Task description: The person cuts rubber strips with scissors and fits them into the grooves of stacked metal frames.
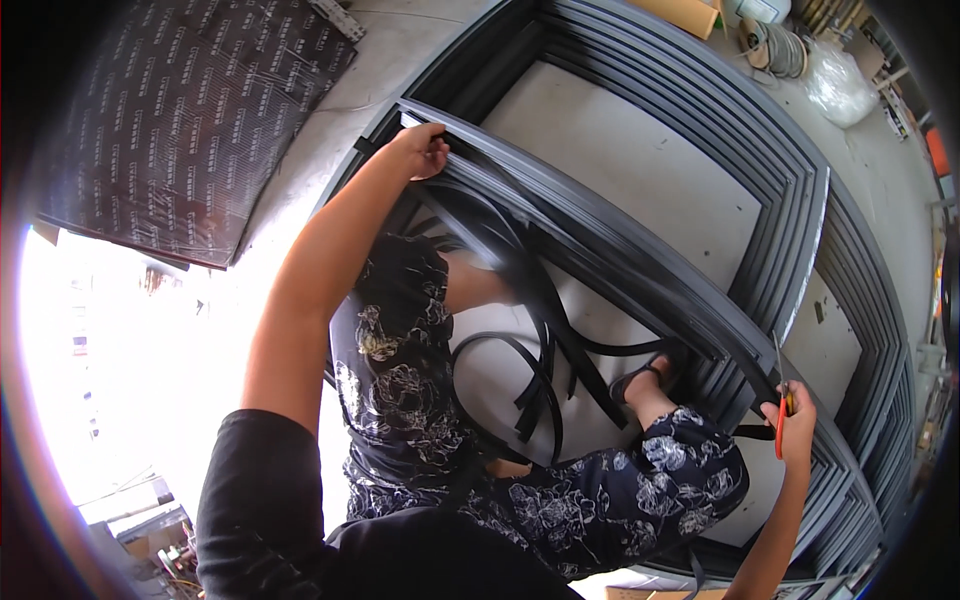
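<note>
A stack of grey metal frames (600, 205) lies in front of me, and a long black rubber strip (745, 360) stretches along its nearer bar. At the bar's far left end, my left hand (425, 150) is closed with its fingers curled at the strip. Over at the right end, my right hand (795, 425) grips scissors (781, 425) with orange-red handles, blades pointing up beside the bar. The strip runs down to that hand, and a short dark piece shows left of it. More loose black strips (540, 290) hang and coil between my legs.
Dark printed boards (180, 120) lie at the upper left. A wire spool (775, 48) and a clear plastic bag (840, 85) sit on the floor at the upper right. More grey frames (870, 290) are stacked at the right. My feet stand inside the frame opening.
</note>
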`<state>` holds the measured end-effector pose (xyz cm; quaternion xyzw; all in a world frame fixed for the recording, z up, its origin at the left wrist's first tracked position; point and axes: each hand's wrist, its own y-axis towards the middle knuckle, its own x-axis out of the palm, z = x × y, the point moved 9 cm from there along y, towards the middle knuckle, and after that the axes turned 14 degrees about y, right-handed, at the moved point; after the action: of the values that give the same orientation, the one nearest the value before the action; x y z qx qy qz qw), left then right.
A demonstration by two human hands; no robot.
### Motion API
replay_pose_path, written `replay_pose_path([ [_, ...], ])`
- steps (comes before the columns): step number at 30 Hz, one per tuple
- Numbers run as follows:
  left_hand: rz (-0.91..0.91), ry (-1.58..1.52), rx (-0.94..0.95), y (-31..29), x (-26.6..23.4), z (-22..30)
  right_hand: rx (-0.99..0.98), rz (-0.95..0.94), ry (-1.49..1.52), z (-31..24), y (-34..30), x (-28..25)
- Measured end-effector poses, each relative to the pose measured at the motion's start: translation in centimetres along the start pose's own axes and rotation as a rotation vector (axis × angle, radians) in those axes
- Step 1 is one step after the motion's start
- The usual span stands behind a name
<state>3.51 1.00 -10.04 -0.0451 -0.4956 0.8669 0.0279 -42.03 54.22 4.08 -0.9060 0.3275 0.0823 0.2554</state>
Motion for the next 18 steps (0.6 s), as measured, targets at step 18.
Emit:
replay_pose_path([
  [18, 0.062, 0.356, 0.174, 8.0, 1.9, 2.1, -0.110, 0.193, -0.085, 5.6, 5.3, 0.4],
])
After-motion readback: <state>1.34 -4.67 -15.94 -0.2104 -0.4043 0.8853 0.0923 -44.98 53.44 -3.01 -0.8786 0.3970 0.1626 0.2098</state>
